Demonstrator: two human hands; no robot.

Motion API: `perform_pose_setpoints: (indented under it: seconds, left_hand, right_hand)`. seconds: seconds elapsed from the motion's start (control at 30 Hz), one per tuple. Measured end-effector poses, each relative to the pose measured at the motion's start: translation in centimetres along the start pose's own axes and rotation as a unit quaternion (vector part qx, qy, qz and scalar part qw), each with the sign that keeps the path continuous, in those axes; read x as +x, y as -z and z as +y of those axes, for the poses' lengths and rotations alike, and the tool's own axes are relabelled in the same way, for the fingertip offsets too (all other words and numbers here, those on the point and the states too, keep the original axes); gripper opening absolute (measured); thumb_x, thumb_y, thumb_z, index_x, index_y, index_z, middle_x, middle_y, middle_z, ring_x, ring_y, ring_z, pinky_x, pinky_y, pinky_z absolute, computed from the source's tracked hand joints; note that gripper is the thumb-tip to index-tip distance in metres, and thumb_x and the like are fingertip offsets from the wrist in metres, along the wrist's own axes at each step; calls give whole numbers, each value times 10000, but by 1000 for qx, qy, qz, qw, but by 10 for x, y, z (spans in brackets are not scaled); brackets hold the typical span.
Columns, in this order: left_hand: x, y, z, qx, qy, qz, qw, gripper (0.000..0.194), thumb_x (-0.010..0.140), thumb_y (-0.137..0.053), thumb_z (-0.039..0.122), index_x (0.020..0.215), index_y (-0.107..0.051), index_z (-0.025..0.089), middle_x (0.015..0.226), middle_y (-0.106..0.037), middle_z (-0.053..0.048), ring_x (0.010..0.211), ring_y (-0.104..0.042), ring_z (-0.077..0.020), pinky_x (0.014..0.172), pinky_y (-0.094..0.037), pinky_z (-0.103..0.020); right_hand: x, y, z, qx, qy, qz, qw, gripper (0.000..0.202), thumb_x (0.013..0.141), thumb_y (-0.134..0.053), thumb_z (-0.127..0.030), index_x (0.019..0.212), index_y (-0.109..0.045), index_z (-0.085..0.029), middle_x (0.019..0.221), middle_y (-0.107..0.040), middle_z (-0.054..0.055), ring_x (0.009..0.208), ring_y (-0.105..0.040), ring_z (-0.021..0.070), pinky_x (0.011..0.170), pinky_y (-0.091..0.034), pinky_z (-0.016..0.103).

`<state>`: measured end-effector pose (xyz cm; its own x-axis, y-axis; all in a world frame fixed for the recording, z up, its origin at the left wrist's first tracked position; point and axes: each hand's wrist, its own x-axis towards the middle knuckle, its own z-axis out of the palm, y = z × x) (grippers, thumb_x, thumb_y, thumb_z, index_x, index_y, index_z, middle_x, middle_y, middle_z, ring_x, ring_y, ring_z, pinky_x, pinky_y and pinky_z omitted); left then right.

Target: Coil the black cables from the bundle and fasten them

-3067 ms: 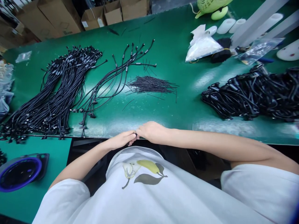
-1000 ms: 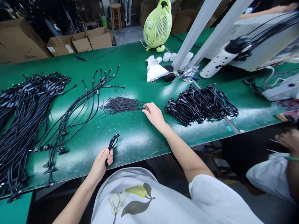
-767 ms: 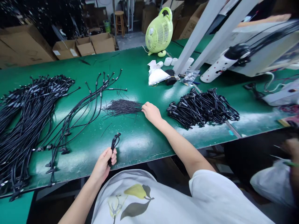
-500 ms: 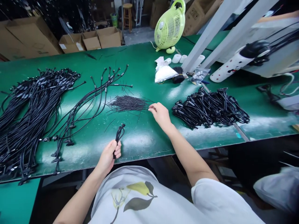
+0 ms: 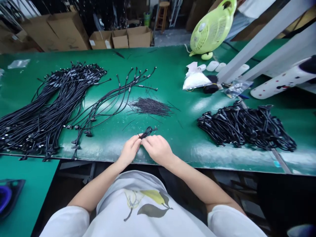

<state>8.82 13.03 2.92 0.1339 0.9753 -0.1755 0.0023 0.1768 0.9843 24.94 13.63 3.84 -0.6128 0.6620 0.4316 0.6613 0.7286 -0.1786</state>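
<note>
A folded black cable sticks up from between my hands, near the front of the green table, its looped end pointing away to the right. My left hand is closed on its lower part. Against it, thumb to thumb, my right hand is closed in a pinch at the same spot. A thin dark tie end shows by the fingertips; the rest of it is hidden by the fingers. Just beyond lies a loose pile of thin black twist ties. Several unfolded cables are spread to the left of the pile.
A large heap of long black cables covers the left of the table. Folded cables are piled on the right. Behind them are a plastic bag of white material, a grey post, a spotted bottle and a green fan.
My right hand has come from the twist tie pile to my left hand. The folded cable, upright before, now leans right between both hands. The whole view has shifted leftward.
</note>
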Motion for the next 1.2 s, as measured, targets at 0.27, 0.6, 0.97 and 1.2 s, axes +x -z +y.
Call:
perform_pose_setpoints:
  seconds: [0.27, 0.6, 0.97, 1.2]
  left_hand:
    - [1, 15, -7, 75, 64, -135, 986, 303, 777, -578, 439, 638, -524, 175, 521, -371, 60, 505, -297, -101, 500, -257, -231]
    - [-9, 7, 0, 18, 133, -113, 985, 176, 645, -630, 295, 584, -513, 179, 538, -454, 47, 526, -339, -96, 527, -269, -233]
    - [14, 11, 9, -194, 31, 94, 976, 330, 808, -577, 469, 901, -714, 184, 979, -678, -79, 1010, -579, -235, 933, -418, -350]
    - [-11, 28, 13, 109, -123, -71, 984, 557, 887, -428, 620, 753, -757, 191, 890, -566, -63, 847, -521, -205, 861, -402, -322]
  right_hand:
    - [23, 28, 11, -132, 313, -100, 935, 239, 973, -354, -150, 832, -546, -145, 751, -533, 37, 676, -484, 155, 636, -347, 306]
    - [27, 12, -2, -189, 333, -208, 900, 184, 848, -507, -102, 727, -645, -97, 734, -596, 107, 659, -492, 198, 556, -285, 317]
    - [49, -14, -9, 20, -102, -65, 992, 244, 934, -374, -136, 894, -615, -122, 868, -669, 72, 733, -601, 158, 616, -379, 259]
    - [39, -4, 12, 149, -182, 2, 972, 320, 951, -387, -189, 665, -529, -161, 640, -588, -22, 604, -529, 92, 563, -334, 194]
